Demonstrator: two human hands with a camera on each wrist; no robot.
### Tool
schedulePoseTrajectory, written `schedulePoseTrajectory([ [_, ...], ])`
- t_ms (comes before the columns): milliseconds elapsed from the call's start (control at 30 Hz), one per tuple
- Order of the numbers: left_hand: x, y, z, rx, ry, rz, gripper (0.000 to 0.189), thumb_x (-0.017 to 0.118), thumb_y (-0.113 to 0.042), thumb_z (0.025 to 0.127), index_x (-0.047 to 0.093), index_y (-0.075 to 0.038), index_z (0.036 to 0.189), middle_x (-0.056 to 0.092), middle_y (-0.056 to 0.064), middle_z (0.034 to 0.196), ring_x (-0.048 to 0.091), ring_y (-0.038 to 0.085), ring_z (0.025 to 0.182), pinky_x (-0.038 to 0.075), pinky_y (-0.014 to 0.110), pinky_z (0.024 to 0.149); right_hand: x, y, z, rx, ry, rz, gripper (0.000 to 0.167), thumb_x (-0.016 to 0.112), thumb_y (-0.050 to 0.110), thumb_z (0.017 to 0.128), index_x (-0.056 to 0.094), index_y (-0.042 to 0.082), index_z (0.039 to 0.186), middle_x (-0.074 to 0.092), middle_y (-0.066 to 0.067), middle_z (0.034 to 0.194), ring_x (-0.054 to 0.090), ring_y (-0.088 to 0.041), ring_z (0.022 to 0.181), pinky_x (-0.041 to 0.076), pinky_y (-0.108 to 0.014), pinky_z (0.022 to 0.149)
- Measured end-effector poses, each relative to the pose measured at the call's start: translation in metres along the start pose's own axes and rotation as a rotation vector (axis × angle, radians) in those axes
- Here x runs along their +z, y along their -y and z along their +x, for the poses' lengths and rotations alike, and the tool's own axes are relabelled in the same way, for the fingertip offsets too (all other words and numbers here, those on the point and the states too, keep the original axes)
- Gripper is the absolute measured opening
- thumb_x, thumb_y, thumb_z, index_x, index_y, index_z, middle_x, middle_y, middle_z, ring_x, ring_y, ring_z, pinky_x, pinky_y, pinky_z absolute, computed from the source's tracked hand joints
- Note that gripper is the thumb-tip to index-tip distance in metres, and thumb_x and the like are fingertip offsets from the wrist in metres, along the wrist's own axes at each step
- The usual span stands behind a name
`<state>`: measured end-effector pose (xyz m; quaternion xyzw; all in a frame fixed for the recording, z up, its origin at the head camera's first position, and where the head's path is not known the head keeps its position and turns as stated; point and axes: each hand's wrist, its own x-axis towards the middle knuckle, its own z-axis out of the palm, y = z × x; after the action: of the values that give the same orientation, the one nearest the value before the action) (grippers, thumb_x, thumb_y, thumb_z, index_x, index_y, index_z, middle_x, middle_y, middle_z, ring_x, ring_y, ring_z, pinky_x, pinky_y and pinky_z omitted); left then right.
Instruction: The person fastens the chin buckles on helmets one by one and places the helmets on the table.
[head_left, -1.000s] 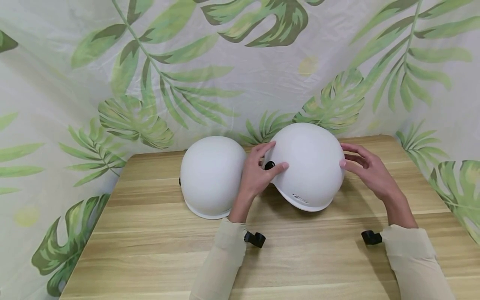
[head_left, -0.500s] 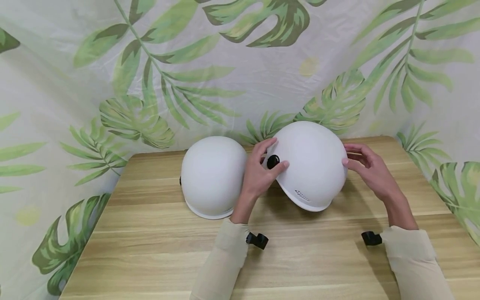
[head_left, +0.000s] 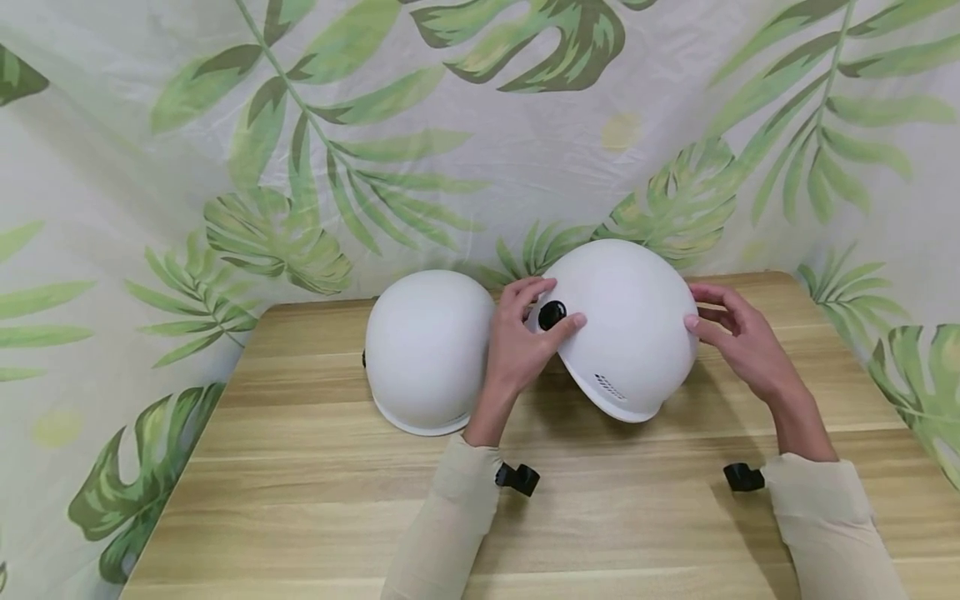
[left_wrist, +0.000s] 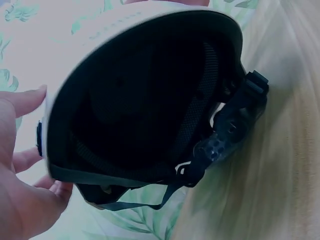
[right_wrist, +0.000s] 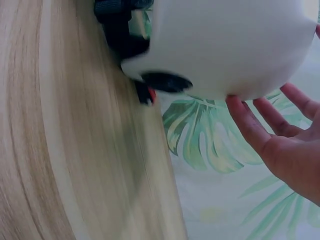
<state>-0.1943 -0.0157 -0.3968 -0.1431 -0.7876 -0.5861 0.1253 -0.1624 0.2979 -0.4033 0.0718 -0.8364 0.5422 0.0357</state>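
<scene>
In the head view, a white helmet (head_left: 633, 325) is tilted between my two hands, raised on its left side. My left hand (head_left: 519, 346) grips its left side, thumb on the shell next to a round black button (head_left: 552, 315). On the opposite side, my right hand (head_left: 738, 337) holds the shell with fingers and thumb. The left wrist view looks into the helmet's dark lining (left_wrist: 145, 95), where a black strap with a buckle (left_wrist: 257, 82) hangs down to the wooden surface. From the right wrist view, fingertips (right_wrist: 240, 107) touch the smooth shell.
A second white helmet (head_left: 427, 350) stands dome up on the wooden table (head_left: 315, 500), just left of my left hand. Behind the table hangs a leaf-patterned cloth (head_left: 420, 183). Black mounts (head_left: 517, 479) stick out from both wrists.
The held helmet has turned and tipped a little further, lifting its left side and showing more of the black button. Both hands keep their hold. The other helmet stays in place.
</scene>
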Motion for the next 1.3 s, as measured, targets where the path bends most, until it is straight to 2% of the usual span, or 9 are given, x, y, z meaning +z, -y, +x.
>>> schedulePoseTrajectory([
  [100, -0.001, -0.002, 0.0, 0.044, -0.016, -0.022, 0.056, 0.089, -0.028, 0.083, 0.073, -0.009, 0.133, 0.06, 0.011, 0.146, 0.059, 0.027, 0.134, 0.051, 0.042, 0.102, 0.0, 0.0, -0.001, -0.019, 0.021, 0.031, 0.044, 0.06, 0.021, 0.11, 0.049, 0.01, 0.15, 0.052, 0.016, 0.139, 0.056, 0.005, 0.123, 0.053, -0.01, 0.092],
  [200, -0.001, -0.003, -0.001, 0.061, -0.017, -0.031, 0.055, 0.087, -0.025, 0.083, 0.073, -0.008, 0.134, 0.061, 0.011, 0.146, 0.059, 0.027, 0.134, 0.051, 0.038, 0.099, 0.001, 0.0, 0.0, -0.036, 0.02, 0.017, 0.046, 0.06, 0.02, 0.109, 0.049, 0.012, 0.153, 0.051, 0.013, 0.145, 0.052, 0.005, 0.127, 0.049, -0.01, 0.094],
  [367, 0.0, -0.004, -0.001, 0.04, -0.012, -0.011, 0.056, 0.087, -0.027, 0.084, 0.072, -0.009, 0.135, 0.059, 0.012, 0.146, 0.058, 0.027, 0.133, 0.05, 0.036, 0.099, 0.001, 0.002, 0.001, -0.043, -0.004, -0.033, 0.053, 0.064, 0.021, 0.107, 0.049, 0.016, 0.157, 0.047, 0.005, 0.156, 0.047, 0.001, 0.131, 0.047, -0.011, 0.092],
  [533, 0.001, -0.006, 0.0, 0.017, -0.014, 0.011, 0.053, 0.086, -0.03, 0.085, 0.073, -0.011, 0.133, 0.06, 0.013, 0.143, 0.058, 0.027, 0.13, 0.051, 0.039, 0.099, -0.002, 0.003, -0.001, -0.023, -0.019, -0.07, 0.053, 0.067, 0.023, 0.106, 0.05, 0.018, 0.156, 0.049, 0.007, 0.154, 0.048, 0.002, 0.128, 0.048, -0.011, 0.088],
  [667, 0.001, -0.009, 0.001, 0.034, -0.019, 0.022, 0.052, 0.086, -0.03, 0.084, 0.074, -0.012, 0.132, 0.061, 0.013, 0.145, 0.056, 0.028, 0.137, 0.051, 0.045, 0.108, -0.003, 0.004, -0.003, -0.001, -0.015, -0.084, 0.053, 0.069, 0.024, 0.105, 0.051, 0.017, 0.154, 0.05, 0.006, 0.152, 0.05, 0.002, 0.126, 0.049, -0.012, 0.088],
  [833, -0.002, -0.011, 0.003, 0.044, 0.009, -0.081, 0.057, 0.086, -0.023, 0.085, 0.069, -0.011, 0.139, 0.057, 0.012, 0.152, 0.059, 0.027, 0.137, 0.054, 0.044, 0.11, -0.004, 0.008, -0.003, 0.011, 0.03, -0.087, 0.05, 0.068, 0.024, 0.105, 0.051, 0.015, 0.151, 0.052, 0.006, 0.145, 0.054, 0.001, 0.123, 0.049, -0.012, 0.089],
  [967, -0.005, -0.011, 0.002, 0.022, 0.041, -0.205, 0.066, 0.084, -0.014, 0.087, 0.059, -0.006, 0.147, 0.063, 0.015, 0.146, 0.067, 0.027, 0.124, 0.057, 0.031, 0.098, -0.001, 0.01, -0.001, -0.047, 0.054, -0.054, 0.052, 0.066, 0.018, 0.106, 0.048, 0.013, 0.155, 0.049, 0.003, 0.151, 0.051, 0.0, 0.127, 0.049, -0.011, 0.092],
  [1100, -0.003, -0.012, 0.003, -0.036, 0.034, -0.252, 0.068, 0.085, -0.015, 0.086, 0.054, -0.002, 0.145, 0.071, 0.019, 0.131, 0.071, 0.024, 0.113, 0.056, 0.025, 0.089, 0.003, 0.012, -0.002, -0.092, 0.036, -0.006, 0.057, 0.066, 0.011, 0.105, 0.046, 0.012, 0.158, 0.044, 0.002, 0.159, 0.046, 0.002, 0.134, 0.047, -0.008, 0.098],
  [1300, -0.001, -0.016, 0.004, -0.071, 0.01, -0.204, 0.074, 0.089, -0.023, 0.083, 0.056, -0.004, 0.146, 0.068, 0.015, 0.135, 0.067, 0.024, 0.12, 0.056, 0.038, 0.105, 0.001, 0.01, -0.005, -0.103, 0.024, -0.019, 0.059, 0.066, 0.011, 0.104, 0.045, 0.014, 0.159, 0.044, 0.003, 0.159, 0.046, 0.002, 0.132, 0.05, -0.008, 0.094],
])
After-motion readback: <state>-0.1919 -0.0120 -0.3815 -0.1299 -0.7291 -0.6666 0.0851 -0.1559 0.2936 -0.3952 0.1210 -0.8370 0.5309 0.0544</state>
